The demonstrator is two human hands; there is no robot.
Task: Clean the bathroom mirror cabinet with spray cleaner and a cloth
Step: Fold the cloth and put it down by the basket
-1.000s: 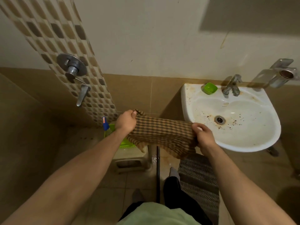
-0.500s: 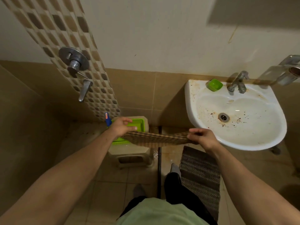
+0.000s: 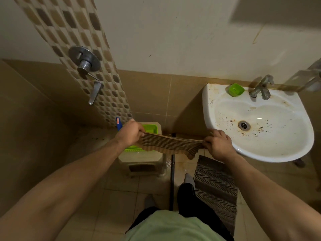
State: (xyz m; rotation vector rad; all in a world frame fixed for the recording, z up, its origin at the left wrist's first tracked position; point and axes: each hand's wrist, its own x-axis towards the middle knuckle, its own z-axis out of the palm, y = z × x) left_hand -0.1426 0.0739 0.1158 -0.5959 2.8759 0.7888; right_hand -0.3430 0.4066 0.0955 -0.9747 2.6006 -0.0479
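Observation:
A brown checked cloth (image 3: pixel 169 143) is stretched flat between both hands above the floor. My left hand (image 3: pixel 129 134) grips its left end over a green basket (image 3: pixel 150 128). My right hand (image 3: pixel 217 143) grips its right end beside the sink's front rim. A blue-capped bottle (image 3: pixel 118 122) pokes up behind my left hand; most of it is hidden. The underside of a wall cabinet (image 3: pixel 278 9) shows as a dark patch at the top right.
A stained white sink (image 3: pixel 217 94) with a tap (image 3: pixel 261 87) and a green soap dish (image 3: pixel 235 89) hangs at the right. A beige plastic stool (image 3: pixel 141 160) carries the basket. A shower valve (image 3: pixel 85 61) is on the tiled strip. A striped mat (image 3: pixel 215 185) lies on the floor.
The cloth hung down as a broad sheet a second ago; both hands have lowered and turned it so it now lies flat and taut between them.

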